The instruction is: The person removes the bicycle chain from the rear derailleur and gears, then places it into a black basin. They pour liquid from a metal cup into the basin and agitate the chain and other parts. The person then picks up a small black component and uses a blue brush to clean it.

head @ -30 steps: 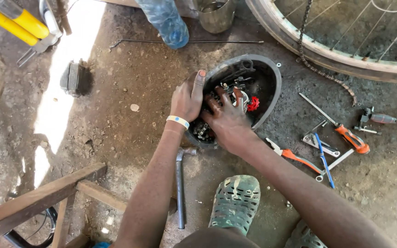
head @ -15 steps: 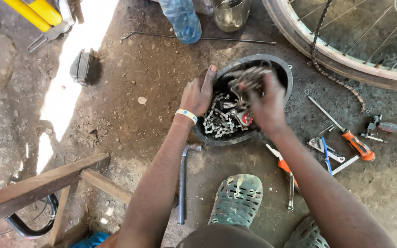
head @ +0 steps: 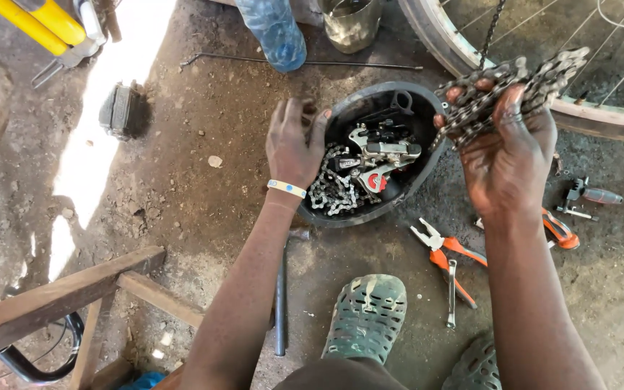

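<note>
Right hand [head: 508,155] grasps a bunched bicycle chain [head: 508,85], lifted clear above the black bowl [head: 341,214]. Left hand [head: 295,143] rests on the bowl's rim, fingers loosely curled, gripping nothing. I judge sorting part-done: more chain and a derailleur [head: 383,157] remain inside.

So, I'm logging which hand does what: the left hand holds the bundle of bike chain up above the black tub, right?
Not quite: the head view shows the right hand holding the chain bundle up; the left hand rests on the black tub rim.
</note>
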